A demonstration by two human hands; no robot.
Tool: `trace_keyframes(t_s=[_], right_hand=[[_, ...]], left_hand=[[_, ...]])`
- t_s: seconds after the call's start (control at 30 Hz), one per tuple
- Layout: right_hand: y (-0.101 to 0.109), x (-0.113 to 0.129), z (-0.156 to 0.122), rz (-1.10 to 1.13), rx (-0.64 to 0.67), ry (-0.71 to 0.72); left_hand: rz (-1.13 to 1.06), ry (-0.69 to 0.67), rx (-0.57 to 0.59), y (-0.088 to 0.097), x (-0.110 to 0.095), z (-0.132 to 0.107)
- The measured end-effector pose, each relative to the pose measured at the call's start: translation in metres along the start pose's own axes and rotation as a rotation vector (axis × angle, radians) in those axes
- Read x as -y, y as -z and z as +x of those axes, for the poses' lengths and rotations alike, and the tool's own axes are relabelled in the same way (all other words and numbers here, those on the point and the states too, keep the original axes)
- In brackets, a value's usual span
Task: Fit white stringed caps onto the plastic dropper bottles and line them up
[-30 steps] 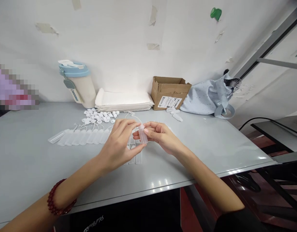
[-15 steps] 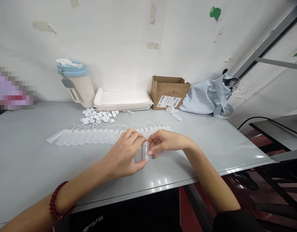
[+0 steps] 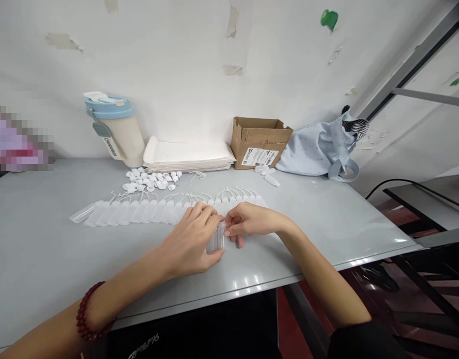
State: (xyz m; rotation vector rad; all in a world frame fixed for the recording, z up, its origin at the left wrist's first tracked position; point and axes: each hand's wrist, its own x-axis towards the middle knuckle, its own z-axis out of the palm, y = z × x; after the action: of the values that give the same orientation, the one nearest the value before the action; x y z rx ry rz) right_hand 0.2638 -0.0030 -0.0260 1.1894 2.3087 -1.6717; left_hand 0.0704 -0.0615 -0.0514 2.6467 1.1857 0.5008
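My left hand [image 3: 194, 239] is wrapped round a clear plastic case [image 3: 216, 240], small and shaped like a flat bottle, with its thumb below and fingers above. At the case's right edge, the thumb and fingertips of my right hand [image 3: 244, 222] are pinched together against it. Both hands are just above the table's middle. Behind them lies a long row of overlapping translucent white tags [image 3: 139, 213] with thin white loops. One clear plastic sleeve [image 3: 82, 214] sits at the row's left end. A heap of small white caps [image 3: 150, 180] is farther back.
Along the wall stand a cream tumbler with a blue lid [image 3: 122, 134], a stack of white sheets [image 3: 190, 155], an open cardboard box [image 3: 257, 142] and a light blue cloth bag [image 3: 311, 149]. Several translucent pieces [image 3: 271, 179] lie before the box. The grey table's front edge [image 3: 251, 288] is near.
My right hand has shifted slightly left, closer against the clear case. The case has turned a little in my left hand, which stays nearly in place. The view has shifted slightly.
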Motion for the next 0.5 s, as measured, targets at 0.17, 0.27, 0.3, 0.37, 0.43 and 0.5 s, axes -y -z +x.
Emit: trace_keyframes(t_s=[0.17,0.27,0.3,0.37,0.43,0.5], right_hand=[[-0.0017,0.0008,0.0011,-0.012,-0.01,-0.017],[-0.0024,0.001,0.0018,-0.017,-0.025,-0.016],[-0.0025,0.0014,0.0019,-0.014,-0.029,-0.024],[-0.0026,0.0023,0.002,-0.006,-0.036,-0.041],[-0.0026,0.003,0.0022,0.001,-0.043,-0.046],[-0.0029,0.0029,0.0025,0.006,-0.049,-0.037]], left_hand=[[0.021,0.023,0.033,0.0001,-0.0019,0.0],[0.037,0.031,0.038,0.0004,-0.0024,0.0004],[0.043,0.033,0.039,0.0004,-0.0025,0.0006],[0.055,0.037,0.039,0.0003,-0.0026,0.0009],[0.067,0.04,0.042,-0.0001,-0.0027,0.001],[0.076,0.045,0.042,-0.0006,-0.0028,0.0009]])
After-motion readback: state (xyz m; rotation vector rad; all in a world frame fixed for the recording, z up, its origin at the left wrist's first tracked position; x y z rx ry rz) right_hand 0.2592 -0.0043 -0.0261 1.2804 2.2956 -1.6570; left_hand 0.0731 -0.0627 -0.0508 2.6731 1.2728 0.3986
